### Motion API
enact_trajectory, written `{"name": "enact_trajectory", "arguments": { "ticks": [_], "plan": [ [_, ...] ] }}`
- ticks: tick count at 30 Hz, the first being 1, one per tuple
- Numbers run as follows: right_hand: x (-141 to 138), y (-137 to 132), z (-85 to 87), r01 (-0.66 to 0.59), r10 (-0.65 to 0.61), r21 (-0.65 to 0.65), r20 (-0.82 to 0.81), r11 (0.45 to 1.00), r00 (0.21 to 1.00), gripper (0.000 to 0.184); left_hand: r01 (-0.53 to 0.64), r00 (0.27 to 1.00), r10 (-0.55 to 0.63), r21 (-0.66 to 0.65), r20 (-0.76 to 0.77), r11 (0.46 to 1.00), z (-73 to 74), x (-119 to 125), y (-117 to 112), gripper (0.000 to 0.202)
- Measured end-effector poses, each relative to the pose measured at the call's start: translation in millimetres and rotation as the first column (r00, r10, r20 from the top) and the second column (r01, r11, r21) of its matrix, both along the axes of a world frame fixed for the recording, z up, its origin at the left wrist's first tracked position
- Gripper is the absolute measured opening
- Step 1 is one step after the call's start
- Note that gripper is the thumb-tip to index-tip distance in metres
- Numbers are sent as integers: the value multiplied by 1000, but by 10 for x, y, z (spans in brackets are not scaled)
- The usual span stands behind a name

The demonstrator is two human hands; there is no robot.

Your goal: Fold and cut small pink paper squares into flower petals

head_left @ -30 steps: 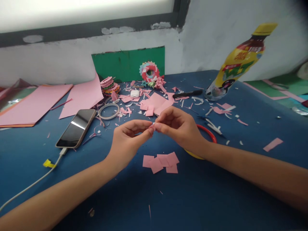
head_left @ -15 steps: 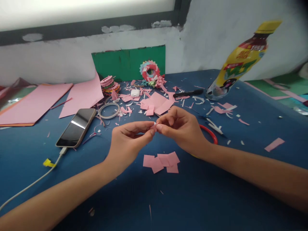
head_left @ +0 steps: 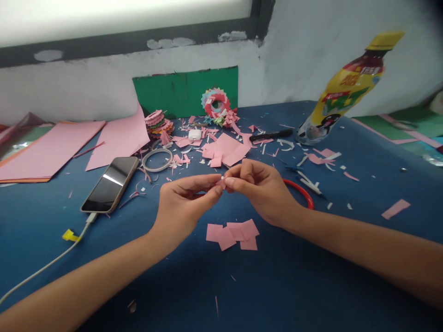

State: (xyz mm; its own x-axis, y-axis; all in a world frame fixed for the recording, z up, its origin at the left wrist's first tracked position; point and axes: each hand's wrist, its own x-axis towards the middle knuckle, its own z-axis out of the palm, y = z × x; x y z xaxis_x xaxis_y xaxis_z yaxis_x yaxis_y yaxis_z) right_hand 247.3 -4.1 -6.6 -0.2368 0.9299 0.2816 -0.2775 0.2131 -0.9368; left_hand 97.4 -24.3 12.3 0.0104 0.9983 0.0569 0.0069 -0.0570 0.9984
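Observation:
Between my fingertips is a small piece of pink paper (head_left: 222, 183) with a bit of white at its top; the fingers cover most of it. My left hand (head_left: 185, 198) pinches it from the left with thumb and forefinger. My right hand (head_left: 265, 189) pinches the same piece from the right, its fingers curled. Just below the hands, several pink paper squares (head_left: 226, 237) lie overlapping on the blue table (head_left: 294, 286). A red loop handle (head_left: 302, 191) shows partly from behind my right hand.
To the left are a phone (head_left: 110, 184) on a cable and pink sheets (head_left: 51, 150). Behind my hands lie a tape ring (head_left: 157, 160), a white earbud case (head_left: 194, 134), paper scraps (head_left: 224, 147) and a black pen (head_left: 271, 135). A folded paper ring (head_left: 215, 103) and a bottle (head_left: 346, 87) stand farther back.
The fingers of my right hand have lowered slightly and curled in closer around the pink paper. My left hand stays nearly still.

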Motion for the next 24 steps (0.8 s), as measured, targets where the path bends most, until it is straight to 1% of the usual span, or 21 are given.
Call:
{"name": "enact_trajectory", "arguments": {
  "ticks": [3, 7, 13, 16, 21, 24],
  "plan": [
    [4, -4, 18, -29, 29, 3, 11, 1000, 1000, 33, -13, 1000, 13, -7, 0, 1000, 9, 1, 0, 17],
    [-4, -8, 47, -45, 45, 2, 21, 999, 999, 34, 1, 1000, -1, 4, 2, 1000, 14, -8, -2, 17],
    [-27, -32, 57, -47, 47, -22, -29, 999, 998, 35, -15, 998, 20, 67, -68, 998, 6, 5, -25, 15],
    [-27, -43, 77, -52, 51, -35, -31, 998, 998, 36, -28, 997, 34, 83, -75, 996, -5, 10, -25, 13],
    [4, -9, 130, -99, 101, -79, 25, 992, 995, 34, 19, 1000, -19, 59, 0, 998, -28, -5, -7, 14],
    [15, 16, 124, -104, 106, -95, 23, 990, 994, 32, 61, 997, -63, 58, 33, 996, -20, -8, -13, 11]
  ]
}}
